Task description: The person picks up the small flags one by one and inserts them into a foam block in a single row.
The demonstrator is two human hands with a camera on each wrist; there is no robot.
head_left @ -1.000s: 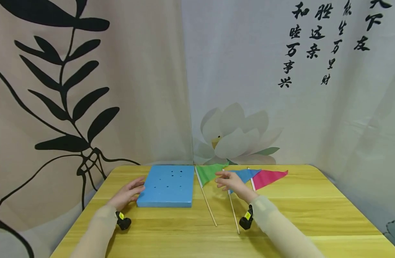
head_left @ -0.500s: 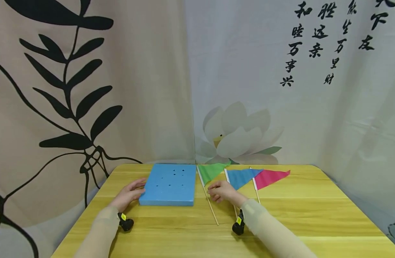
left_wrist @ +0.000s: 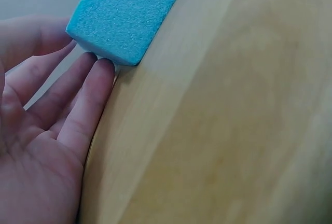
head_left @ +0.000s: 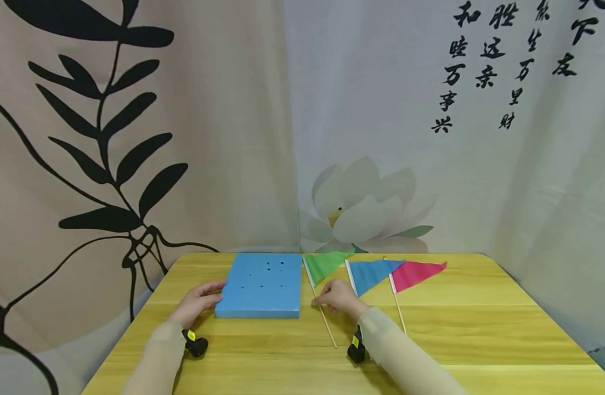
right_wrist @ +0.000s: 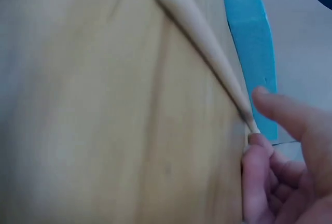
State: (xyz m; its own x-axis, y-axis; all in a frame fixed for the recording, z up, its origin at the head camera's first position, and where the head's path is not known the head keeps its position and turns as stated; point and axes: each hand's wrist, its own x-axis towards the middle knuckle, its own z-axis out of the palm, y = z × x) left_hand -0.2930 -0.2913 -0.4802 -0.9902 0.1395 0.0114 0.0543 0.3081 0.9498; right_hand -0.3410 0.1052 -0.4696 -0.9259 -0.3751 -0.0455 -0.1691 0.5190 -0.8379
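Note:
In the head view a blue foam block (head_left: 258,302) with several small holes in its top lies at the table's left. My left hand (head_left: 198,304) rests at its left side, loosely extended fingertips right at the corner of the foam (left_wrist: 127,22) in the left wrist view. My right hand (head_left: 338,297) is low over the stick of the green flag (head_left: 327,264). In the right wrist view the stick (right_wrist: 207,42) runs to the curled fingers, while the thumb stands apart above it. A blue flag (head_left: 368,273) lies just beyond this hand, its stick partly hidden.
To the right, a pink flag (head_left: 416,274) lies with its tip pointing right. All of this is on a wooden table (head_left: 480,329). Behind its far edge hangs a printed curtain (head_left: 223,137). Each wrist wears a small black camera (head_left: 356,345).
My right hand has moved left and down from over the blue flag to the green flag's stick, its fingers curling. My left hand stays at the block, and the flags lie as before.

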